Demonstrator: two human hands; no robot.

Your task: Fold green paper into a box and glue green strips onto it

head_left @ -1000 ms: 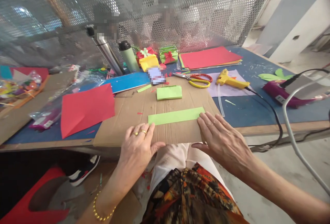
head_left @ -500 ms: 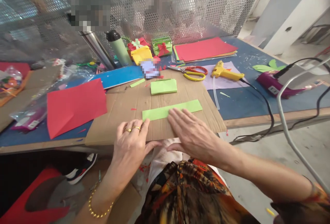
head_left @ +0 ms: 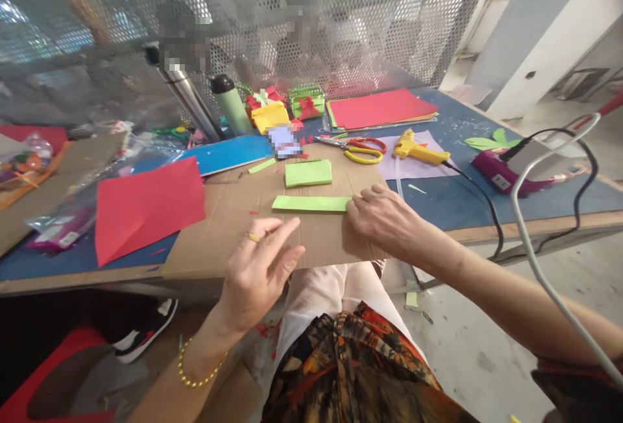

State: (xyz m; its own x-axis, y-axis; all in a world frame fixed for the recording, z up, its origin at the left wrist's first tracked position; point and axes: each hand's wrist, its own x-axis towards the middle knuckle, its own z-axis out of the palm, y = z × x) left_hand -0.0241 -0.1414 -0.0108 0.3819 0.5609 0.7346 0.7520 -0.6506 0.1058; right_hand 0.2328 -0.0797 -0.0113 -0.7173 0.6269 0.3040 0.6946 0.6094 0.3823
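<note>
Head view: cardboard (head_left: 233, 235) covers part of the blue table (head_left: 433, 199) indoors.

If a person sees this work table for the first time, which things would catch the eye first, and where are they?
The bright green paper strip probably draws the eye first, lying on brown cardboard with the right hand at its right end. Next come the large red paper sheet at the left and the yellow, pistol-shaped glue gun on lilac paper at the right.
</note>
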